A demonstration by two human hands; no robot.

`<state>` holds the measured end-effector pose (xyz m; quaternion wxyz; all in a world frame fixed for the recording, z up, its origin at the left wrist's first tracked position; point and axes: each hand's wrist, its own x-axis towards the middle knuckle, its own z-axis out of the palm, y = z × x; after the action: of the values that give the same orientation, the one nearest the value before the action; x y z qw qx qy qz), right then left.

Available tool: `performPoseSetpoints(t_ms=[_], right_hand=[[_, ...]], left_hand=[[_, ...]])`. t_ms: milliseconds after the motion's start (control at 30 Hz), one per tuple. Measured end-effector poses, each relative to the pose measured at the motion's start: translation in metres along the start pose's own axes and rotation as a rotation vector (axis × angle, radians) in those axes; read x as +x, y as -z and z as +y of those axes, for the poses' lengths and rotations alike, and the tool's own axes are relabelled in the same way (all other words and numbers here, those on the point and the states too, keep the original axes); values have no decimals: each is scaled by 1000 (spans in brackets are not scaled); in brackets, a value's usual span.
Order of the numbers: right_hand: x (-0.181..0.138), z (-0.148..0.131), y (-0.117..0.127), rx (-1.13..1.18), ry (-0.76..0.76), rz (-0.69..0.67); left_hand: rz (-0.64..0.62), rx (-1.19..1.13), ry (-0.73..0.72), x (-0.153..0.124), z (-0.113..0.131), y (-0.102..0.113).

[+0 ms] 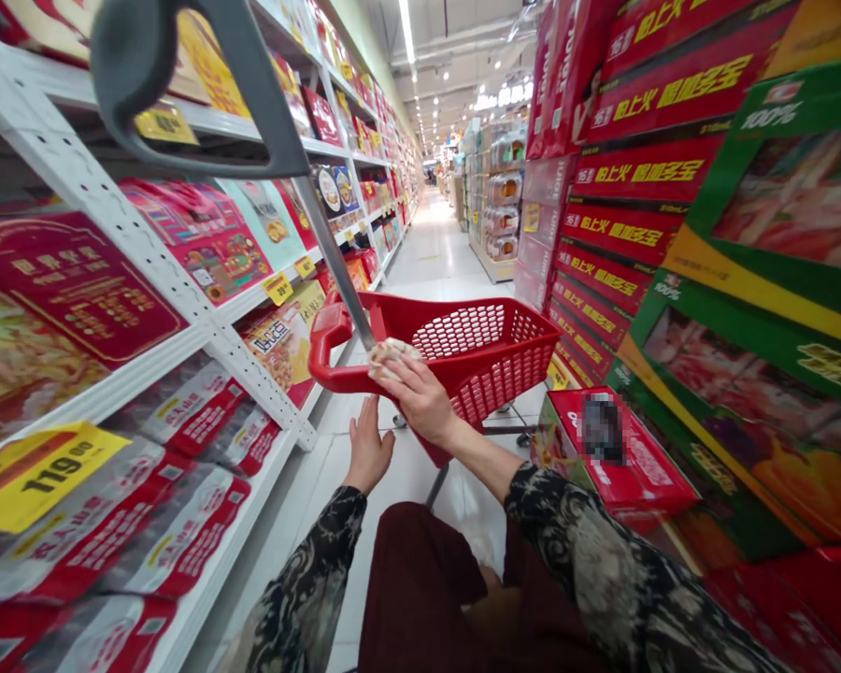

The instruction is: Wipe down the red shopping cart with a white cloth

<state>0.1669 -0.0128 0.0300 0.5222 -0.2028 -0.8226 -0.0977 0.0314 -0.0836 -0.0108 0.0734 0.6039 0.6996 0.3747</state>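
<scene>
A red plastic shopping basket cart (505,369) stands in front of my knees, with a metal pole and a grey handle (280,112) rising at its left. My right hand (417,397) presses a crumpled whitish cloth (394,351) against the red rim, close to the foot of the pole. Part of the cloth is hidden under my fingers. Just below the rim, my left hand (370,449) is raised with its fingers stretched out and nothing in it. Whether its fingertips touch the underside of the rim, I cannot tell.
White shelves (249,374) of packaged goods run along the left, with a yellow price tag (46,475) near me. Stacked red drink cartons (623,229) and green boxes (763,374) line the right. A red box (623,449) sits low beside the cart. The tiled aisle (431,238) stretches ahead.
</scene>
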Motion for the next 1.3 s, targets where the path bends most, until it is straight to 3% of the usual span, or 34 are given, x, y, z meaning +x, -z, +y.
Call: performPoseSetpoints(t_ms=[100,267,367,467,600,767,967,1167,1233,1300], right_hand=[[-6,1,-10,-51,1,-64],[-53,2,-20,-86,70,-174],[-66,4,-17,-74,108,-188],[-48,0,-6,-31,78,-146],[3,-8,4,-51,-52,-129],[30,0,-5,-79,-111,-147],[-14,7,-14,-15,41,-137],[-88,-1,-14,4,102,-291],[-89,-3,-10,35,98,-267],[-70,-4,-5,73,58,-191]], left_hand=[[15,-94,-13,3,1,1],[-76,-225,-57,1,-6,-5],[-117,-269,29,-2,-13,-9],[-103,-284,105,-1,-16,-8],[-81,-376,119,7,-13,-7],[-134,-591,101,15,-9,-14],[-171,-583,105,11,-12,-15],[-202,-498,116,5,-17,-9],[-210,-435,150,2,-20,-4],[-188,-366,185,1,-22,1]])
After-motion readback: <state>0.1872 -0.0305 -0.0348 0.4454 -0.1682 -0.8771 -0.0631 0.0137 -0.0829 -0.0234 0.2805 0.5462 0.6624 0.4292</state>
